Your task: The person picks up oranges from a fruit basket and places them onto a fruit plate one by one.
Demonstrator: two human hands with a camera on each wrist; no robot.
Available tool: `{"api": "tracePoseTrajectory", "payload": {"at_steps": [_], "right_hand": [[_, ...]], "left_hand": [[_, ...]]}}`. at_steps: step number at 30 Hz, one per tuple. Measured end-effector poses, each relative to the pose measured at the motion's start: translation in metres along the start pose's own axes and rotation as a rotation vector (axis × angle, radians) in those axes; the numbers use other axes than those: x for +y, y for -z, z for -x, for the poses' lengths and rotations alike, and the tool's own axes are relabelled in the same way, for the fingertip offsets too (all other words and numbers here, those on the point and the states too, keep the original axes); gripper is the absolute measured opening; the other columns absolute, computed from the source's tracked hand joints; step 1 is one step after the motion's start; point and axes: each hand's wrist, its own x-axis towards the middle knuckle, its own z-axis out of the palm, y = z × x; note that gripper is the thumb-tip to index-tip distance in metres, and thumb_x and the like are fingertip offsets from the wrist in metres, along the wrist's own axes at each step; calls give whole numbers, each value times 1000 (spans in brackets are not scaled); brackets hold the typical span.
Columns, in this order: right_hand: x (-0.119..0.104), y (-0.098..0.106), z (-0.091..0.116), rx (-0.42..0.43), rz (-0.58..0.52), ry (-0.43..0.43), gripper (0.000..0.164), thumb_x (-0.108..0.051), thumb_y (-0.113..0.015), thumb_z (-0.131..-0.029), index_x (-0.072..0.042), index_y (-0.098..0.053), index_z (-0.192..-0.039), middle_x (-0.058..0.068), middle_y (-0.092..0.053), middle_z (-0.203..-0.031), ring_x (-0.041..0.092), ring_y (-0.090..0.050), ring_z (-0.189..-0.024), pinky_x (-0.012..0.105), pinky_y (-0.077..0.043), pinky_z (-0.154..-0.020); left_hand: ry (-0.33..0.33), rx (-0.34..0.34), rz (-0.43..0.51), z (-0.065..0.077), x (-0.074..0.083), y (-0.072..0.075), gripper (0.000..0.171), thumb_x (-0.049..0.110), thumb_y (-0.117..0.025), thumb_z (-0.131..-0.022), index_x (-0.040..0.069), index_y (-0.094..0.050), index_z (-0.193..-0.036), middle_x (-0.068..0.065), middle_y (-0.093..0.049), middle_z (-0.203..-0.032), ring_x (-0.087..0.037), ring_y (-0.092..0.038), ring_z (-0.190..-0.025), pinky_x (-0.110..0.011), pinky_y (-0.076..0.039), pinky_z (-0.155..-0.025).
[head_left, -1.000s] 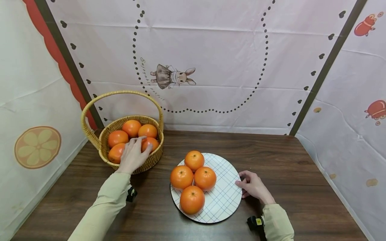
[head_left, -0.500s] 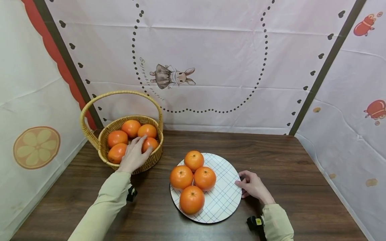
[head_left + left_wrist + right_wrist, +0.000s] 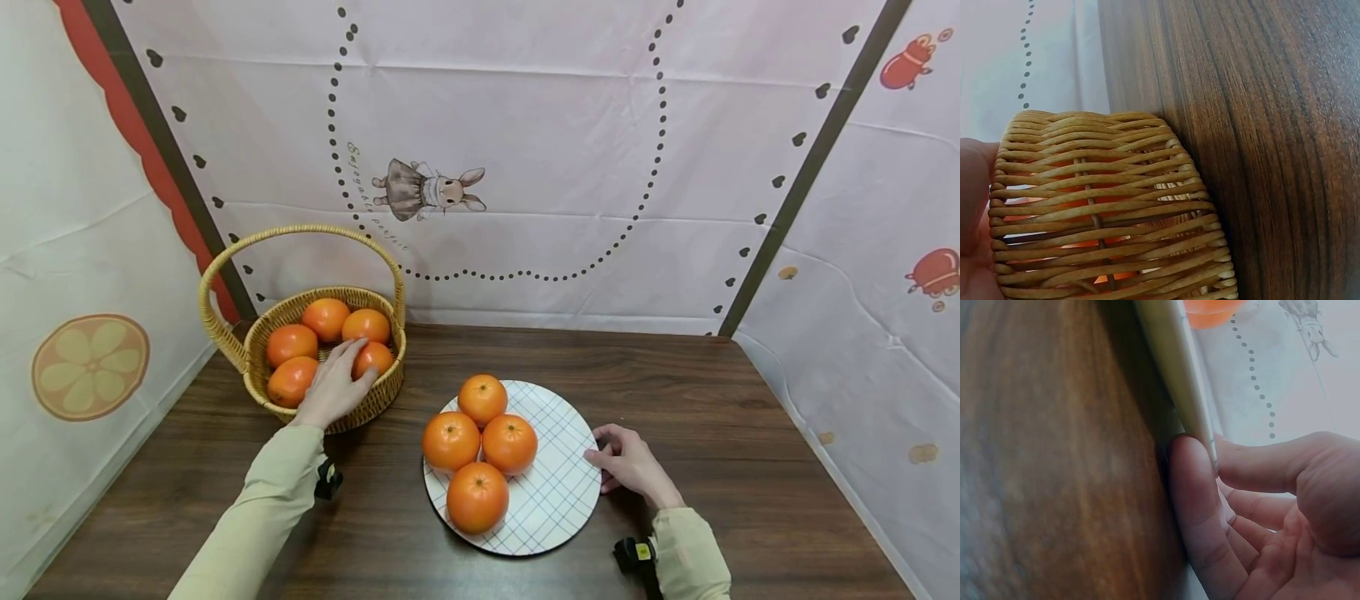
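My left hand (image 3: 341, 385) reaches over the front rim of the wicker basket (image 3: 378, 402). Its fingers and thumb curve round an orange (image 3: 372, 358) on the basket's right side. In the left wrist view the basket's woven wall (image 3: 1104, 206) hides most of the hand and fruit. At the other side, my right hand (image 3: 630, 460) pinches the right rim of a round checked plate (image 3: 558, 467). The right wrist view shows the thumb on the plate's (image 3: 1191, 394) upper face and a finger (image 3: 1194, 487) under its edge. Several oranges (image 3: 477, 498) sit on the plate's left half.
More oranges (image 3: 292, 345) lie in the basket, around the left hand. A tall arched handle (image 3: 300, 229) rises over the basket. The dark wooden table (image 3: 675, 367) ends at a printed cloth backdrop (image 3: 525, 125), with cloth sides at left and right.
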Motion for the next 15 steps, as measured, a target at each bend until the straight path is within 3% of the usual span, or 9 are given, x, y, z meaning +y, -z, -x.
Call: {"api": "tracePoseTrajectory", "payload": {"at_steps": [15], "right_hand": [[1,0,0,-2,-4,3,33,-5,-67,-93,5,-56,-123,9,-59,-75,16,-61,-56,34,-58,-55]], "left_hand": [[-38,-48,37,-3,0,5,64,27,-54,-101,2,-30,-156,-32,-28,-157,-52,-31,-143,-68,-29,-114]]}}
